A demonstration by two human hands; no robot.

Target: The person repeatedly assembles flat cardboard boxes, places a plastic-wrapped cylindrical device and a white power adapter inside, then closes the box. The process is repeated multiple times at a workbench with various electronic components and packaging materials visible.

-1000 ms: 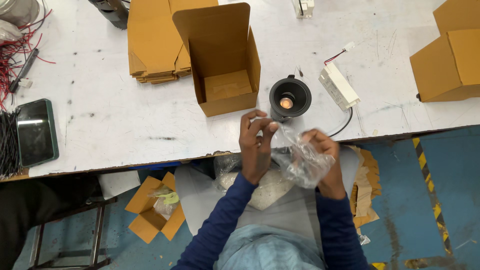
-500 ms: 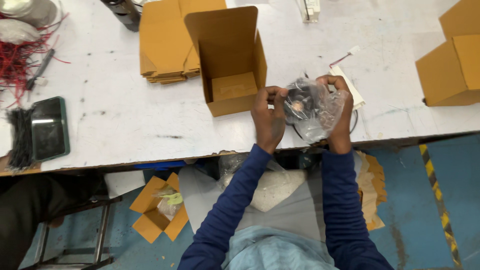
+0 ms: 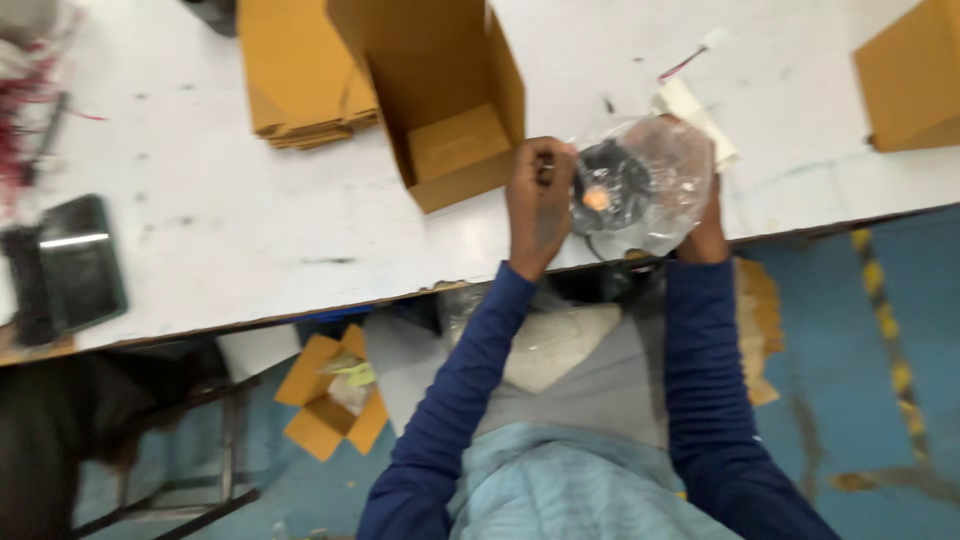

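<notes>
White table (image 3: 250,230) fills the upper view. At 12 o'clock an open cardboard box (image 3: 440,100) lies tipped, mouth toward the person; flat boxes (image 3: 300,75) are stacked at 11. At 1 o'clock, near the table's edge, both hands hold a clear bag (image 3: 655,180) around a round black lamp (image 3: 610,185). Left hand (image 3: 540,205) pinches the bag's rim; right hand (image 3: 705,225) cups its far side. Keeping the rim stretched wide and the lamp's cord tucked inside would likely work best.
</notes>
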